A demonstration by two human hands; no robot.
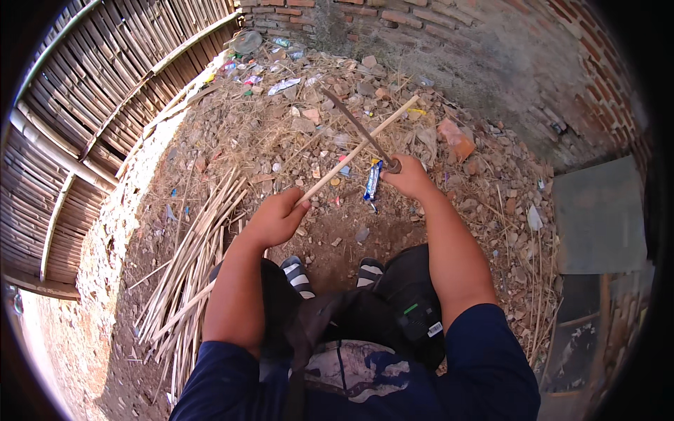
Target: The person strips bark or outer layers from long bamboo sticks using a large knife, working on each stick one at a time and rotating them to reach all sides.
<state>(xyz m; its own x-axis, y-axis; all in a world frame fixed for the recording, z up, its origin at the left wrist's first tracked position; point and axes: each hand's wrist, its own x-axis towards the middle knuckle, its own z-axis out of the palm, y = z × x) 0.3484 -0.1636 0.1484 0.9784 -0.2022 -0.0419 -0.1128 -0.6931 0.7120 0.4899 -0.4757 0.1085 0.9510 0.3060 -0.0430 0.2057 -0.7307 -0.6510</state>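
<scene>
My left hand (276, 219) is closed around a pale bamboo stick (330, 175), which slants up and away to the right. My right hand (408, 178) grips the handle of a long knife (354, 121) with a dark, narrow blade. From that fist the blade points up and to the left, and it crosses the stick beyond my left hand. Whether the edge touches the stick, I cannot tell. Part of the stick runs back under my left forearm. A loose pile of similar bamboo sticks (186, 270) lies on the ground to my left.
Rubble, dry straw and litter cover the ground, with a blue wrapper (372, 181) near my right hand. A bamboo slat wall (112, 91) stands at the left, a brick wall (491, 63) at the back and right. Grey panels (600, 217) lean at the far right.
</scene>
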